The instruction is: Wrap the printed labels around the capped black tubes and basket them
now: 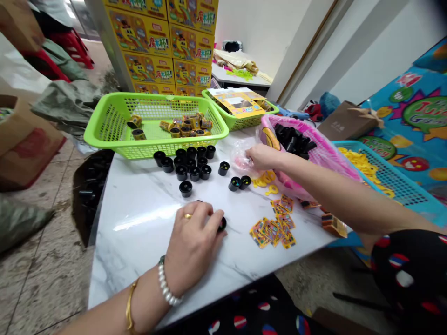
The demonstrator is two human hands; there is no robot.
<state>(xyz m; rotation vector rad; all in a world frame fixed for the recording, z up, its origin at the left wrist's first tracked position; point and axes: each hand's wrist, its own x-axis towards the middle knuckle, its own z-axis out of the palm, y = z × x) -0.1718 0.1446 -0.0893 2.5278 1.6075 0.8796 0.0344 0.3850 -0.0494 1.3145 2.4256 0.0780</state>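
Observation:
My left hand [193, 242] rests low over the white marble-patterned table [139, 251], its fingers curled around a small black cup [222, 224] that shows only in part. A second black rim peeks out behind its knuckles. My right hand [261, 157] reaches out to a clear plastic bag [241, 156] with something pinkish in it; its fingertips are at the bag and partly hidden. Several black cups [194, 173] stand grouped before the green basket. Two more cups [235, 183] with small coloured bits inside stand nearer my right forearm, beside yellow plastic pieces [271, 189].
A green basket [122, 150] holds small printed cylinders. A pink basket [326, 160] holds black parts, a blue basket [412, 186] yellow ones. Printed cards [272, 230] lie at the right. Yellow boxes [143, 35] are stacked behind. A carton [81, 204] stands left of the table.

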